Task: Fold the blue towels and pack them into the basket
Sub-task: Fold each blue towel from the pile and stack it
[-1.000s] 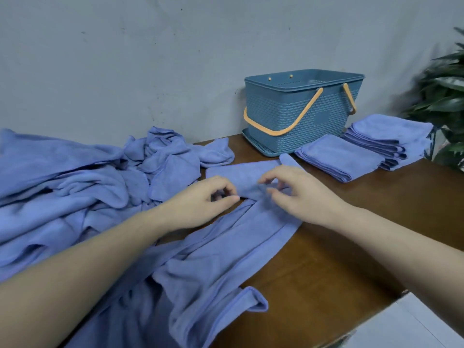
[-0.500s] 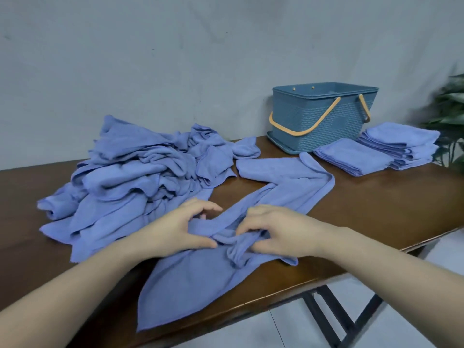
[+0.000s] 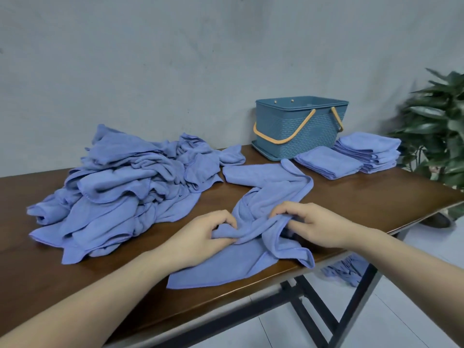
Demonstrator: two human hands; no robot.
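I had both hands on the rumpled towel (image 3: 253, 237) at the near edge of the table (image 3: 376, 197) — the left hand (image 3: 200, 237) pinching a bunched fold between thumb and curled fingers, the right hand (image 3: 313, 226) gripping the twisted cloth just beside it. Beyond my fingertips the towel ran away in a twisted rope toward the basket (image 3: 298, 131). I judged the twist to be the main risk: pulling it open carelessly could drag the corner hanging off the table edge below my right fingers to the floor, where another blue cloth (image 3: 344, 270) already lay. To the left of my left fingers sat the unfolded pile (image 3: 125, 184); folded stacks (image 3: 351, 156) waited beside the basket, not yet packed. The table was dark wood — behind it a grey wall (image 3: 175, 59), a plant (image 3: 437, 126) at right.
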